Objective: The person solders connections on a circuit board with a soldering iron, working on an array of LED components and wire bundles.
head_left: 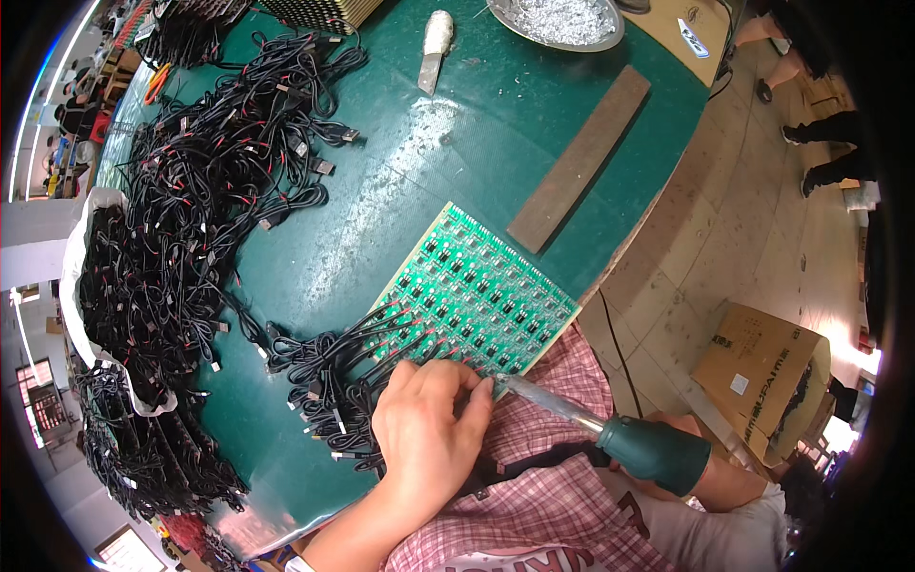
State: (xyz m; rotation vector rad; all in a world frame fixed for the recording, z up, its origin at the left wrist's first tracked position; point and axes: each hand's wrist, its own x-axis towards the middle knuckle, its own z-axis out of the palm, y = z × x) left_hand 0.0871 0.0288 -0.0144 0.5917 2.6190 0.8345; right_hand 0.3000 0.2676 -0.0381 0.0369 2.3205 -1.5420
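Dozens of small black parts stud the green circuit board [477, 296], which lies at the near edge of the tabletop [496, 124], its near corner overhanging my lap. I see my left hand [429, 419] curled narrow at that corner, fingertips pinching what looks like a thin black lead [324, 367] against the board. My right hand [701, 467] is wrapped around the green grip of a soldering iron [610, 434], its metal tip meeting the board just beside my left fingertips. I judge a wire joint is being soldered; the next move calls for a steady tip and a lead held still. Outward, heaps of black cables cover the left side, a wooden strip [579, 157] lies toward the right edge, and a knife [434, 48] and metal dish [558, 21] sit at the far edge.
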